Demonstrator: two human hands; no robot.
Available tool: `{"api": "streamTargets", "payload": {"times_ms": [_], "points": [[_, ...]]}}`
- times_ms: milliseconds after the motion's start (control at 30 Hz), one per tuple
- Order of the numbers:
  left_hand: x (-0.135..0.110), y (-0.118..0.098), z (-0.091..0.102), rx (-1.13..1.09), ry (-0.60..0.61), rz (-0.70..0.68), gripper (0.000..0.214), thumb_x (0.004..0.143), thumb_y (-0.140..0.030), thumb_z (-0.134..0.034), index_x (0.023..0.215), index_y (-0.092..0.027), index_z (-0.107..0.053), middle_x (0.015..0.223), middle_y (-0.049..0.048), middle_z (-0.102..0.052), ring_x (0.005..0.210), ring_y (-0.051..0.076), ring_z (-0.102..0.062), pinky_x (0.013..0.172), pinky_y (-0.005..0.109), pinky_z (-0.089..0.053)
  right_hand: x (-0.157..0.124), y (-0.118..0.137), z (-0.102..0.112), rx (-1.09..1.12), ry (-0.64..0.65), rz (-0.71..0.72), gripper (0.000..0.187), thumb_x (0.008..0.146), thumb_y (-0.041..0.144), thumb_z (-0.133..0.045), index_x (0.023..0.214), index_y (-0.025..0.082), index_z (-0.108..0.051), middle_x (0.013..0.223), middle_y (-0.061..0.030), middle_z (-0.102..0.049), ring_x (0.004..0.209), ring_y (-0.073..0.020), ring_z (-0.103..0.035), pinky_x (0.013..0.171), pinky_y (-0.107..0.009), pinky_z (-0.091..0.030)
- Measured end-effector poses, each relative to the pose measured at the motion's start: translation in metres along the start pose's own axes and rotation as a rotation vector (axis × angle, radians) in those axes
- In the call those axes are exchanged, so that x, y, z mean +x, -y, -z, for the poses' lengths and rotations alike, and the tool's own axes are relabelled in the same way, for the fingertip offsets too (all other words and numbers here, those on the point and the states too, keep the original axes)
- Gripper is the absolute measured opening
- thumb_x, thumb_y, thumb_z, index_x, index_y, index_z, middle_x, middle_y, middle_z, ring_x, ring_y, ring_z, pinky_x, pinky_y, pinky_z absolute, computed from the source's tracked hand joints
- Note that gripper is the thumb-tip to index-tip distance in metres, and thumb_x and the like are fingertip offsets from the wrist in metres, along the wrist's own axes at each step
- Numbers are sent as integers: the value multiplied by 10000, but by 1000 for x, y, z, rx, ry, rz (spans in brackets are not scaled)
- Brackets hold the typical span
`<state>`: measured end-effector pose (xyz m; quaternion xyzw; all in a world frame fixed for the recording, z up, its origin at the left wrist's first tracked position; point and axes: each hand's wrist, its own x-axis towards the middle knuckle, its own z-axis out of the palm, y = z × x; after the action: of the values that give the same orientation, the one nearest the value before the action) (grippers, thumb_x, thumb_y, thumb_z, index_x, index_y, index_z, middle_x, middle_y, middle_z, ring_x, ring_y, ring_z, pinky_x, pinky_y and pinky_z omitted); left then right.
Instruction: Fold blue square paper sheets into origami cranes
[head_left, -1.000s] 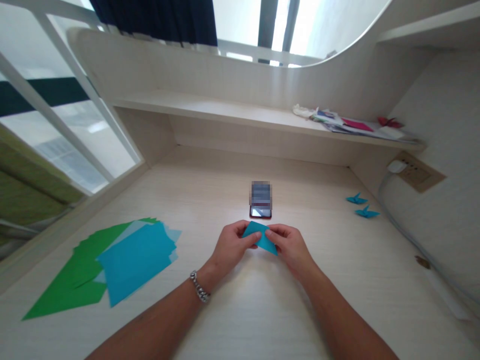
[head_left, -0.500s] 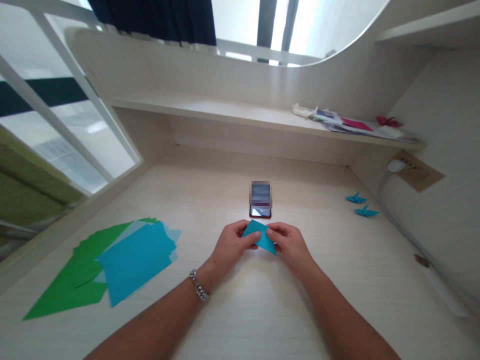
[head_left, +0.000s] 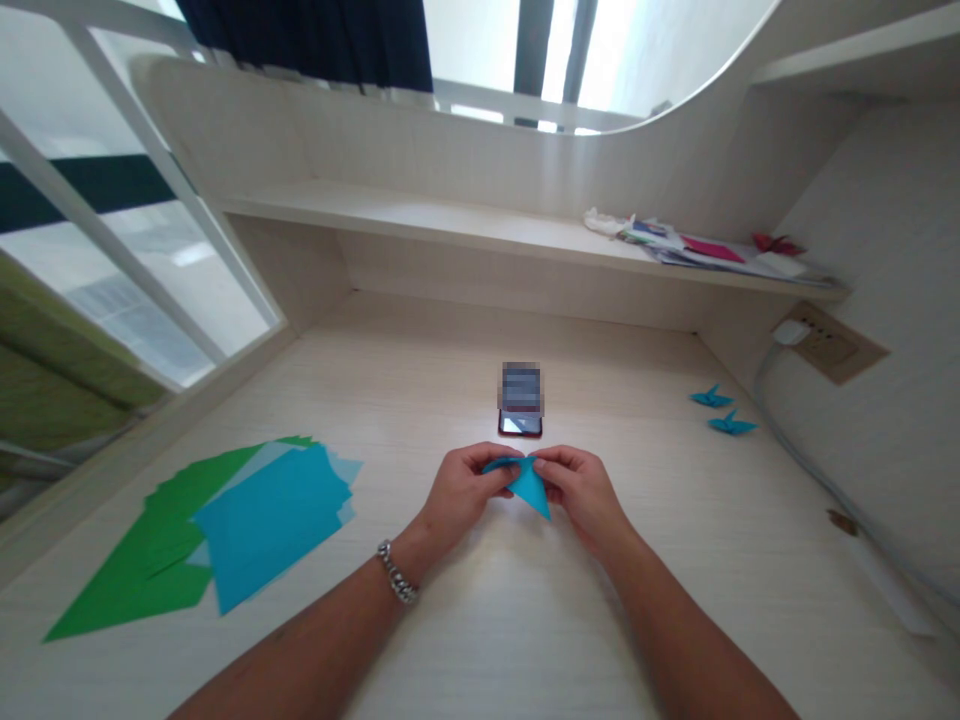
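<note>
Both my hands pinch a small folded blue paper just above the pale wooden desk. My left hand, with a metal bracelet on the wrist, grips the paper's left side with closed fingers. My right hand grips its right side the same way. The paper's pointed tip hangs down between the hands. A phone lies on the desk just beyond my hands.
A stack of blue sheets over green sheets lies at the left. Two small folded blue paper figures sit at the right near a wall socket and cable. A shelf behind holds papers.
The folded paper has tilted and narrowed between my fingers, and its point now hangs lower. My hands have stayed in place.
</note>
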<state>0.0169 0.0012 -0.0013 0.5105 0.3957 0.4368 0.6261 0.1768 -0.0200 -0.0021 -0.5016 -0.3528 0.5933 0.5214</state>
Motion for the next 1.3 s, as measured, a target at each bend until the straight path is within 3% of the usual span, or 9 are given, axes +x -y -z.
{"api": "streamTargets", "payload": {"times_ms": [167, 367, 633, 733, 900, 1033, 1167, 1300], "points": [[0, 1, 1, 63, 21, -44, 158, 693, -184, -658, 826, -159, -740, 803, 61, -705, 704, 179, -638, 653, 291, -543, 0, 2, 0, -42, -33, -4, 238, 589, 319, -748, 747, 145, -706, 660, -40, -689, 595, -175, -624, 602, -321, -517], [-1, -1, 4, 189, 63, -187, 229, 666, -64, -570, 779, -172, -738, 755, 39, -672, 667, 153, -603, 633, 262, -508, -5, 10, -1, 31, 18, -55, 223, 587, 299, -754, 734, 137, -710, 677, -55, -694, 605, -172, -626, 606, -308, -520], [-4, -2, 2, 306, 68, -256, 219, 673, -83, -590, 784, -196, -741, 810, 50, -693, 757, 178, -627, 725, 288, -511, -3, 5, 1, -27, 38, -26, 300, 600, 398, -765, 744, 142, -704, 685, -49, -686, 615, -169, -621, 595, -297, -511], [-3, -1, 2, 268, 61, -213, 194, 667, -87, -624, 788, -188, -737, 799, 50, -706, 744, 183, -641, 716, 293, -521, -2, 2, 4, -74, 41, -1, 289, 589, 390, -775, 730, 148, -706, 692, -42, -689, 617, -168, -618, 617, -314, -514], [0, -3, 2, 50, 44, -26, 138, 700, -165, -659, 827, -152, -710, 774, 53, -711, 681, 178, -659, 692, 323, -552, -1, 4, 6, -106, 21, 56, 274, 627, 379, -756, 748, 137, -710, 690, -44, -686, 618, -165, -616, 644, -338, -525], [3, -4, 4, -154, 64, 73, 267, 745, -207, -637, 1002, -141, -662, 820, 70, -712, 720, 189, -676, 709, 350, -560, -1, 5, 6, -117, -19, 91, 266, 661, 383, -733, 761, 138, -709, 701, -44, -686, 633, -170, -621, 656, -345, -537], [5, -3, 5, -271, 37, 102, 304, 786, -248, -598, 1068, -135, -611, 745, 59, -694, 676, 174, -670, 674, 331, -559, 0, 0, 5, -143, -68, 126, 279, 687, 398, -709, 789, 138, -709, 715, -52, -692, 637, -180, -624, 637, -346, -544], [4, -2, 2, -184, -2, 59, 347, 763, -319, -660, 1048, -130, -598, 737, 47, -675, 690, 169, -657, 692, 336, -564, 0, -4, 2, -190, -78, 151, 290, 700, 401, -693, 800, 129, -709, 733, -65, -693, 639, -183, -621, 607, -329, -541]]}}
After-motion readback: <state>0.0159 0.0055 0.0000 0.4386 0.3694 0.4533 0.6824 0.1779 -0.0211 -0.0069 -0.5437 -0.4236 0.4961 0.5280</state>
